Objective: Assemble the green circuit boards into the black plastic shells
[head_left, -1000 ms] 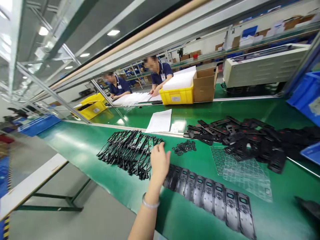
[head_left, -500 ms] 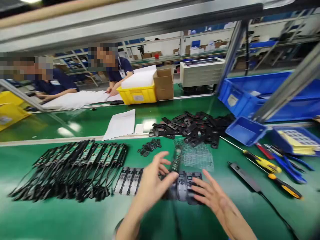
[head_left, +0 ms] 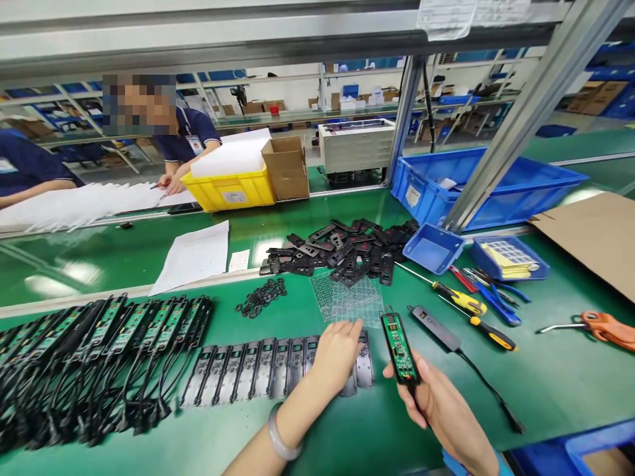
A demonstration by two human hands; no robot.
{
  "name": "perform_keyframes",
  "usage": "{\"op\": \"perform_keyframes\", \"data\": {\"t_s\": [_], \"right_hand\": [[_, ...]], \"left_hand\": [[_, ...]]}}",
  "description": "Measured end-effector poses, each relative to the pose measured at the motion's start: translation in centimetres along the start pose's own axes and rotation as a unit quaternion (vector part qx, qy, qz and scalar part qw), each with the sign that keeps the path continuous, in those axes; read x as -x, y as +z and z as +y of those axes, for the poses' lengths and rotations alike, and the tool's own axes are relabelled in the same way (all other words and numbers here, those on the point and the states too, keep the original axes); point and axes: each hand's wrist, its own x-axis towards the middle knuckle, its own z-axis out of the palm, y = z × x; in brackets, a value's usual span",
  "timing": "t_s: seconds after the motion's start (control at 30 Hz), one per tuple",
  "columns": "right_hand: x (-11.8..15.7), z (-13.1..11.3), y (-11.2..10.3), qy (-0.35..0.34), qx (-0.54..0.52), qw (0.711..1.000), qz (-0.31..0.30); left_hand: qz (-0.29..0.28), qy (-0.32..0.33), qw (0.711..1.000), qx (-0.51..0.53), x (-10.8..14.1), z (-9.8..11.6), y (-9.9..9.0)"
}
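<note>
My right hand (head_left: 436,403) grips a black housing with an exposed green circuit board (head_left: 399,347) and a small display, held tilted above the table. My left hand (head_left: 338,354) reaches over the right part of a row of black housing shells (head_left: 268,370). Its fingers are drawn together, with the fingertips by the lower edge of the clear grid sheets (head_left: 347,301); anything between them is hidden. Small black parts (head_left: 262,297) lie behind the row. At the left are many corded board units (head_left: 119,330).
Black covers (head_left: 342,248) are heaped behind the sheets. To the right lie a finished-looking corded device (head_left: 436,328), screwdrivers (head_left: 461,297), pliers (head_left: 501,307), an orange-handled tool (head_left: 605,330) and small blue trays (head_left: 434,248). Across the bench, a person (head_left: 186,139) works beside a yellow bin (head_left: 231,190).
The board unit, earlier blurred beside my left hand, is now in my right hand. My left hand has turned towards the clear sheets with its fingers drawn together. The view has shifted right.
</note>
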Motion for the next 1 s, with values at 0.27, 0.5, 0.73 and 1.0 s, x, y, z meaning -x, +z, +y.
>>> {"op": "perform_keyframes", "data": {"t_s": [0.27,0.5,0.73,1.0], "right_hand": [[-0.3,1.2,-1.0,-0.067,0.25,0.965,0.04],[-0.9,2.0,0.6,-0.179,0.41,0.894,-0.038],[-1.0,2.4,1.5,-0.241,0.439,0.862,-0.082],[-1.7,2.9,1.8,-0.285,0.514,0.807,-0.058]], "left_hand": [[0.046,-0.118,0.939,0.32,1.4,-0.7,-0.8],[0.009,-0.212,0.64,0.738,3.6,-1.1,-2.7],[0.075,-0.216,0.593,0.772,4.6,-0.9,-2.4],[0.113,-0.201,0.574,0.786,4.9,-0.7,-3.0]]}}
